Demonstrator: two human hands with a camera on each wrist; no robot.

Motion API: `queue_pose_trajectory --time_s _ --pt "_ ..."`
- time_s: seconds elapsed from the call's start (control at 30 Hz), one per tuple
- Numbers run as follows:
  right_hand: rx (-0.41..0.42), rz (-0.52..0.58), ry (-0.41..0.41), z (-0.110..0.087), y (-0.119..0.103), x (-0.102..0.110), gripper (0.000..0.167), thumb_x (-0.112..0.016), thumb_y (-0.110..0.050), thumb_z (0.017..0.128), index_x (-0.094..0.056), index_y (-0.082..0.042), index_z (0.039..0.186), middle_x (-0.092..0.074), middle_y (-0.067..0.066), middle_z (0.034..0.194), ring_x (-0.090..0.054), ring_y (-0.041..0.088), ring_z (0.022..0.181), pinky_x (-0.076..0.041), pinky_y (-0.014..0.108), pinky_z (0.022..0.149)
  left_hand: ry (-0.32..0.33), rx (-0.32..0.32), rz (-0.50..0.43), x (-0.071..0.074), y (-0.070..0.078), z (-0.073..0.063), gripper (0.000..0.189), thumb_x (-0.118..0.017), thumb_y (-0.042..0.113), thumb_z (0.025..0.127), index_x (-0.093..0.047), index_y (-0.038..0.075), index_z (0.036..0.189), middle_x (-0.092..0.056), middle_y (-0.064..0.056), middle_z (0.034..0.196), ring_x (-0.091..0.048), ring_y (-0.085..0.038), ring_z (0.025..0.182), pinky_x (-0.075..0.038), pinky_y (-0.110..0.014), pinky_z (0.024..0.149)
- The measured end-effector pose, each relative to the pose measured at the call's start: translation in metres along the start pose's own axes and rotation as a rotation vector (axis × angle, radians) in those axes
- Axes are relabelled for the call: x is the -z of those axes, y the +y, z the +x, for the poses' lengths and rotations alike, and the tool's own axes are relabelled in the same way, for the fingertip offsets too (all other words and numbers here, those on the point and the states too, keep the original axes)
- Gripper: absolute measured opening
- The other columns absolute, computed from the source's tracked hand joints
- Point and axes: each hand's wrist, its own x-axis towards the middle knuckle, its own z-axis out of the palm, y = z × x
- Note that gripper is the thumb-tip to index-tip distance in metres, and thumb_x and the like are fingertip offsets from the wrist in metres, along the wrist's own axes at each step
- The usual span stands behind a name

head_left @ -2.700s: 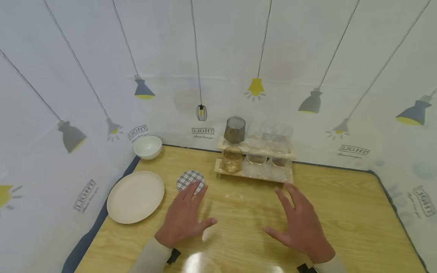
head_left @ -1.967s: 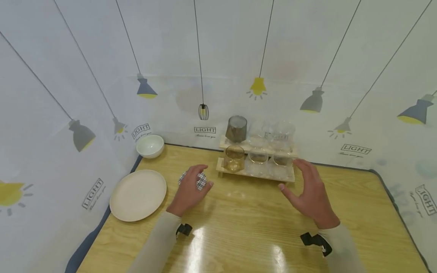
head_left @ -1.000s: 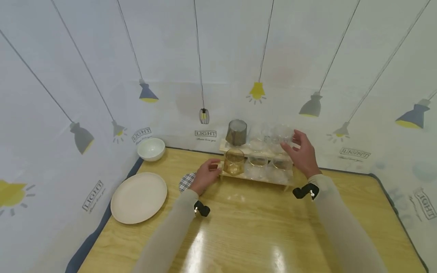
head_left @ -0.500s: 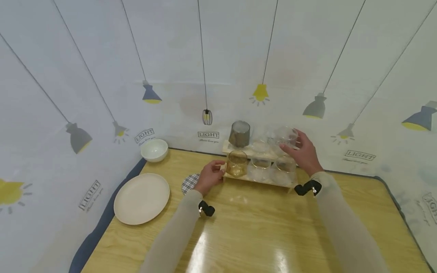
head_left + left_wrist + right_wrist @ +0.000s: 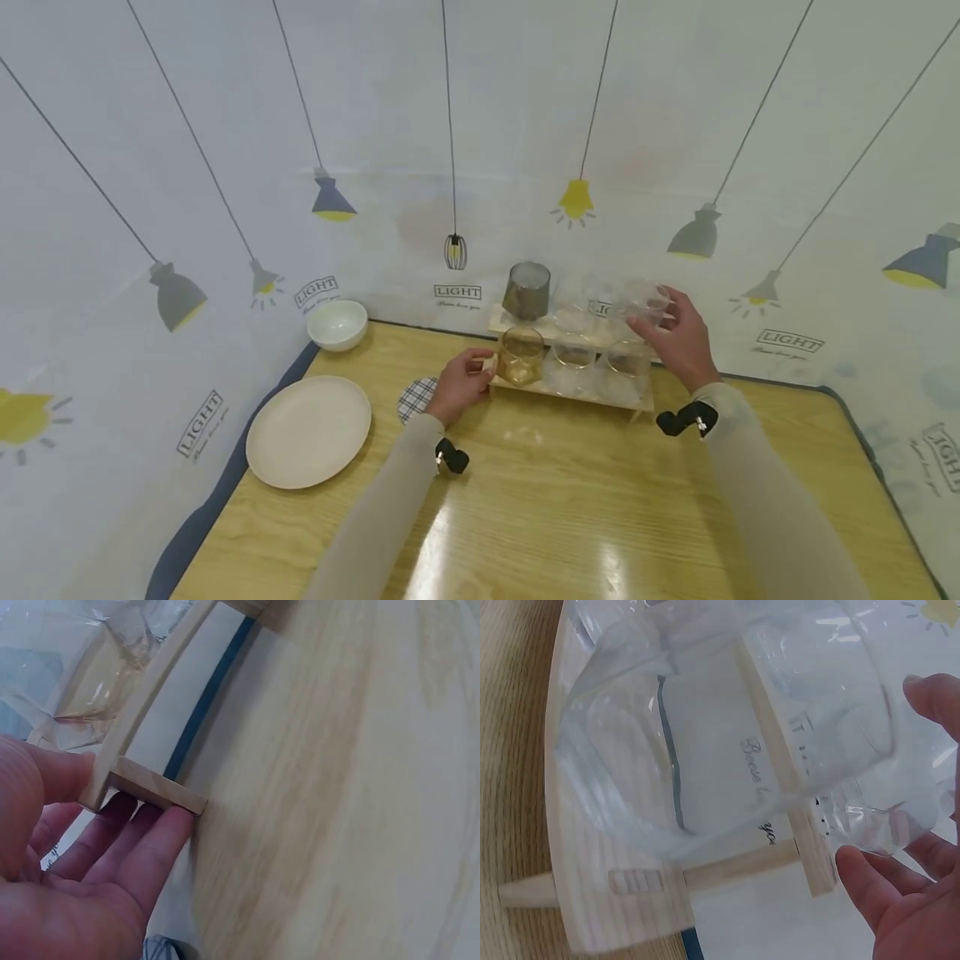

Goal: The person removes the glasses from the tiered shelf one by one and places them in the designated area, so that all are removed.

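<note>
A two-tier wooden rack holds drinking glasses at the back of the table. My left hand pinches the left end of its lower tier; thumb above and fingers below show in the left wrist view. At the upper tier's right end, my right hand grips a clear glass between thumb and fingers. An amber glass and two clear glasses, one in the middle, stand on the lower tier. Above are a smoky grey glass and another clear glass, its outline faint.
A checked round coaster lies beside my left hand, partly covered by it. Farther left are a large pale plate and a white bowl. Lamp-patterned sheeting rises behind and beside the wooden table.
Both hands have reached forward from over the table to the rack. The left took hold of its lower left end. The right closed around the upper right clear glass and shifted it slightly right.
</note>
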Motion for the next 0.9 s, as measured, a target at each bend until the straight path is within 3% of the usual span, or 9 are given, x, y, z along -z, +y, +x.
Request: queue_pose_trajectory --time_s 0.13,0.23,0.43,0.5,0.9 --pt "0.003 -0.011 0.009 -0.008 0.005 0.011 0.093 -0.074 -0.055 0.096 -0.024 -0.028 0.169 -0.050 0.011 0.160 -0.056 0.033 0.140 -0.051 0.019 0.090 0.016 -0.007 0.002 -0.001 -0.001 -0.001 0.039 -0.069 0.012 0.104 -0.064 0.016 0.142 -0.064 -0.020 0.137 -0.068 -0.028 0.118 -0.064 -0.043 0.087" --pt "0.005 -0.006 0.034 -0.015 0.010 0.020 0.090 -0.074 -0.050 0.098 -0.024 -0.025 0.169 -0.050 0.013 0.160 -0.058 0.030 0.137 -0.047 0.008 0.084 0.017 -0.006 0.006 -0.003 0.001 -0.002 0.039 -0.069 0.012 0.104 -0.064 0.016 0.142 -0.064 -0.020 0.138 -0.068 -0.029 0.120 -0.064 -0.044 0.088" --pt "0.004 0.023 0.097 -0.030 0.017 0.035 0.085 -0.076 -0.042 0.098 -0.030 -0.022 0.167 -0.051 0.017 0.156 -0.057 -0.004 0.118 -0.051 0.007 0.080 0.010 0.017 0.007 -0.005 -0.001 0.000 0.039 -0.069 0.016 0.105 -0.064 0.022 0.143 -0.062 -0.016 0.143 -0.068 -0.028 0.121 -0.064 -0.043 0.089" --pt "0.002 0.041 0.115 -0.032 0.020 0.038 0.084 -0.077 -0.039 0.098 -0.031 -0.022 0.166 -0.051 0.017 0.156 -0.057 -0.008 0.115 -0.052 0.008 0.080 0.009 0.019 0.002 -0.003 -0.001 0.001 0.039 -0.069 0.016 0.105 -0.064 0.022 0.143 -0.062 -0.015 0.142 -0.068 -0.026 0.119 -0.064 -0.041 0.088" --pt "-0.078 0.010 0.202 -0.053 0.053 0.052 0.083 -0.076 -0.041 0.098 -0.031 -0.025 0.166 -0.051 0.007 0.153 -0.055 -0.008 0.114 -0.050 0.007 0.081 0.006 0.013 0.000 0.000 -0.002 -0.002 0.038 -0.068 0.015 0.105 -0.063 0.020 0.143 -0.062 -0.016 0.141 -0.067 -0.027 0.120 -0.064 -0.041 0.088"
